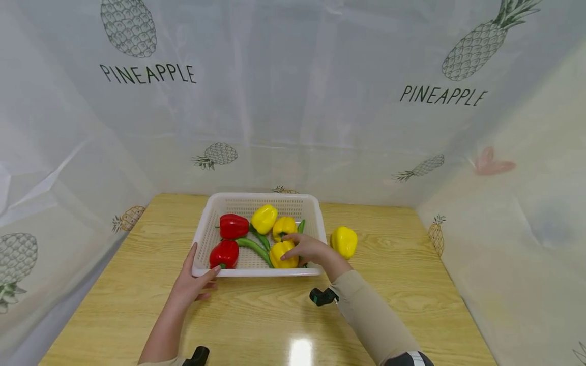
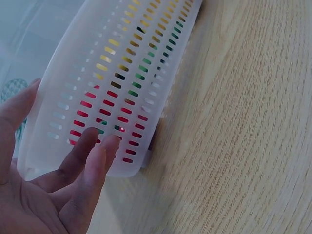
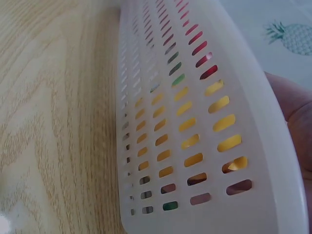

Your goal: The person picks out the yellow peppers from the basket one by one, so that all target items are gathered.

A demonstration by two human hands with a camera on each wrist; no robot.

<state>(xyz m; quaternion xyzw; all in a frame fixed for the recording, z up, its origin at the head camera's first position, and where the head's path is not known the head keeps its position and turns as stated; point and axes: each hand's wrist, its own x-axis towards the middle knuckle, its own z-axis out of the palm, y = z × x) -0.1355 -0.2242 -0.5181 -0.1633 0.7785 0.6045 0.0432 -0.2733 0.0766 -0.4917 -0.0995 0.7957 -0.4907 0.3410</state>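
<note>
At the centre of the head view a white perforated plastic basket [image 1: 316,213] sits on a pale wooden table [image 1: 412,284]. The right hand [image 1: 305,249] reaches over the basket's near right rim, its fingers curled around a yellow bell pepper [image 1: 280,252] lying in the near right part of the basket. The left hand [image 1: 192,284], at the lower left of the basket, has relaxed, nearly straight fingers: the thumb lies along the left wall and the fingertips [image 2: 97,141] touch the slotted outer wall at the near left corner. Inside the basket lie two red bell peppers [image 1: 233,226], one behind the other at the left, two more yellow peppers [image 1: 264,218] toward the back, and long green chilli peppers [image 1: 254,248] across the middle. Another yellow pepper [image 1: 344,242] stands on the table just right of the basket. Behind hangs a translucent sheet printed with pineapples [image 1: 128,30].
</note>
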